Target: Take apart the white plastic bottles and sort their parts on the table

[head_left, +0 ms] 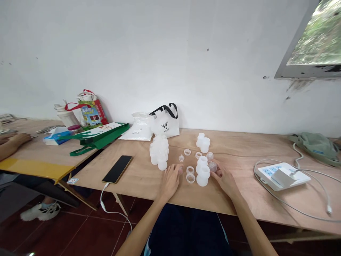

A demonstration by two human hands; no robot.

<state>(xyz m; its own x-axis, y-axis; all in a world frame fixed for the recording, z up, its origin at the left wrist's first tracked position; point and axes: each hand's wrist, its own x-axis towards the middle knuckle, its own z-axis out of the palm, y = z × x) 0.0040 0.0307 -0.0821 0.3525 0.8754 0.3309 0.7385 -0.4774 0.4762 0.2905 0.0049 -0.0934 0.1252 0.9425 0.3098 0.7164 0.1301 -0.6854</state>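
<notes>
My left hand rests on the table, its fingertips closed at a small translucent nipple, partly hidden by the fingers. My right hand has its fingers curled on a clear dome-shaped cap; a similar cap stands just behind. Between the hands are white translucent bottles standing close together. Left of them lie clear rings, with a ring farther back. Another nipple sits upright beyond my left hand. Two small bottles stand farther back.
A cluster of stacked white bottles stands left of my left hand. Beyond are a white bag and a plastic packet. A phone lies left; a power strip with cables lies right. Another person's hand rests far left.
</notes>
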